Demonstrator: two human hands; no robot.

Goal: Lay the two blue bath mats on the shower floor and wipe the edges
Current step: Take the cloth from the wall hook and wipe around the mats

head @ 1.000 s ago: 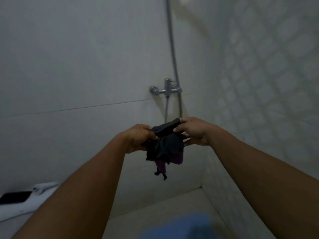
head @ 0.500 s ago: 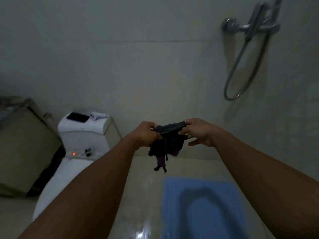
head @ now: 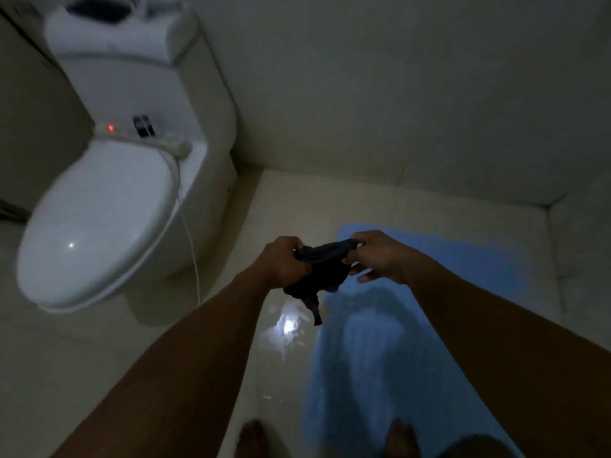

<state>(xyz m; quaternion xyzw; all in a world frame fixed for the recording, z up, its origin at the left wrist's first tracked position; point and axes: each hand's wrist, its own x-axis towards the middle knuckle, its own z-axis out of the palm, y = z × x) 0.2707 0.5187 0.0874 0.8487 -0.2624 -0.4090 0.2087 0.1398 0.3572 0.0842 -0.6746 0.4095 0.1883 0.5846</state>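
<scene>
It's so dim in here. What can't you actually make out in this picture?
All in the head view:
- Blue bath mat: one mat or two cannot be told; the arms, a shadow and the dimness hide any seam.
- Dark crumpled cloth gripped by the left hand and pinched by the right hand: its full shape is lost in folds and blur.
- Black object on the white toilet tank: cut off by the top edge.

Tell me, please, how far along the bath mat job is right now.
Done, apparently: blue matting lies flat on the shower floor, though one mat or two is unclear in the dim light. In hand: the left hand and right hand both grip a dark cloth, held above the floor. Left: wiping the edges; a wet glint shows on the floor beside the matting.
</scene>
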